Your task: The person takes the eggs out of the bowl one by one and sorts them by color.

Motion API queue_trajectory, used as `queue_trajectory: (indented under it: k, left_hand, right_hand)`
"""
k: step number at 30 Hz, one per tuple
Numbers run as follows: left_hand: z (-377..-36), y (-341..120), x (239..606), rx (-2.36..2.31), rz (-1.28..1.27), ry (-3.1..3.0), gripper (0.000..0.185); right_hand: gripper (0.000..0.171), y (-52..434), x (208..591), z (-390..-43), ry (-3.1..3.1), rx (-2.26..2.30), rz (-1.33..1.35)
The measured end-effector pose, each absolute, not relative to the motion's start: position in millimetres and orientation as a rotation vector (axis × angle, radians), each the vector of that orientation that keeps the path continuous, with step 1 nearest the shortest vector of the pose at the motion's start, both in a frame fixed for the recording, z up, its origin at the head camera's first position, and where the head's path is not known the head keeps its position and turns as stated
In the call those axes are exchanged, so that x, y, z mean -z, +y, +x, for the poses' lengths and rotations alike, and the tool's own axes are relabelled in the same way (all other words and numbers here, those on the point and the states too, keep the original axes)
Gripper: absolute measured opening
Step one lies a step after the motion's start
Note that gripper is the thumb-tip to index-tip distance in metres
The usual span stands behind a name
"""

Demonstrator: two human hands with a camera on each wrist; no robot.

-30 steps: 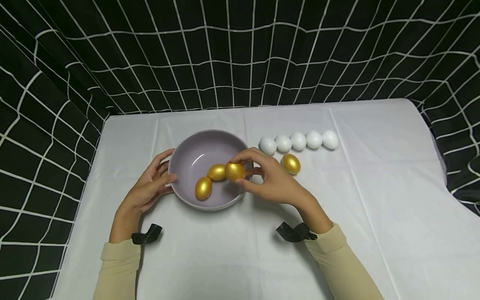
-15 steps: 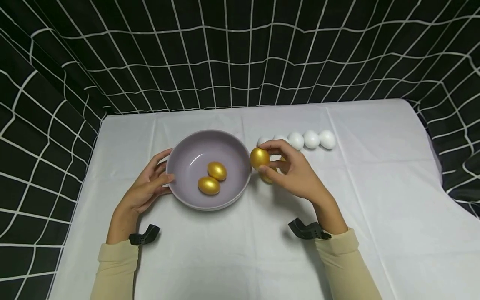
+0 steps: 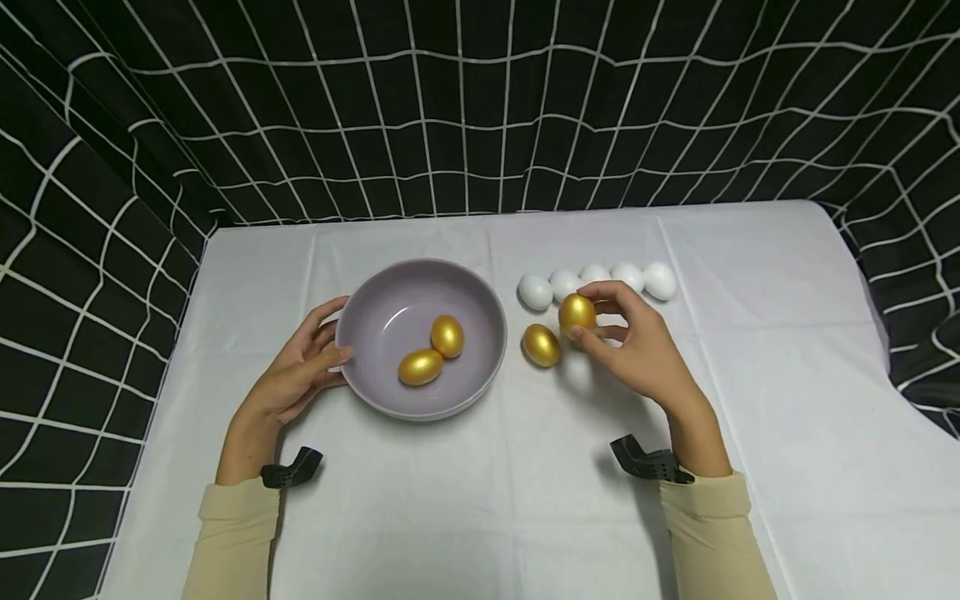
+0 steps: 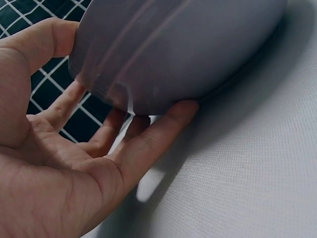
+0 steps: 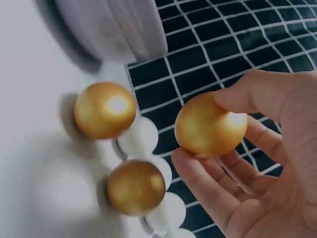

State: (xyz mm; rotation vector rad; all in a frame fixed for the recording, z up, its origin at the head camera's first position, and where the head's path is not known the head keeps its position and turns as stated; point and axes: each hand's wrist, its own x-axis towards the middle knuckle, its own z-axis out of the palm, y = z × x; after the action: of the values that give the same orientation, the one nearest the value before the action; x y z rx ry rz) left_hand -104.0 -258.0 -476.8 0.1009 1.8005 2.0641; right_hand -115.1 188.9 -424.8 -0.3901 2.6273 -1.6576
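Note:
My left hand grips the side of a mauve bowl, thumb at the rim and fingers against its outer wall, as the left wrist view shows. Inside the bowl lie two golden eggs. Right of it, my right hand pinches a golden egg between thumb and fingertips, held above the table. Two more golden eggs rest on the cloth in the right wrist view: one nearer the bowl, another beside it. From the head, this second egg is hidden behind the hand and held egg.
Several white eggs stand in a row behind the right hand, partly covered by it. A white cloth covers the table. Black fabric with a white grid hangs along the back and sides.
My right hand has carried the golden egg from over the bowl rightward to above the table. The two eggs in the bowl have rolled slightly. My left hand stays at the bowl.

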Motion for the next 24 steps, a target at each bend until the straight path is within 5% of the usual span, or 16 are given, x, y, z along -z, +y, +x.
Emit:
queue_trajectory:
  k: [24]
  left_hand:
    - [-104, -258, 477, -2.055, 0.105, 1.825, 0.075]
  right_hand:
    - [0.042, 228, 445, -122, 2.802, 1.258, -0.198]
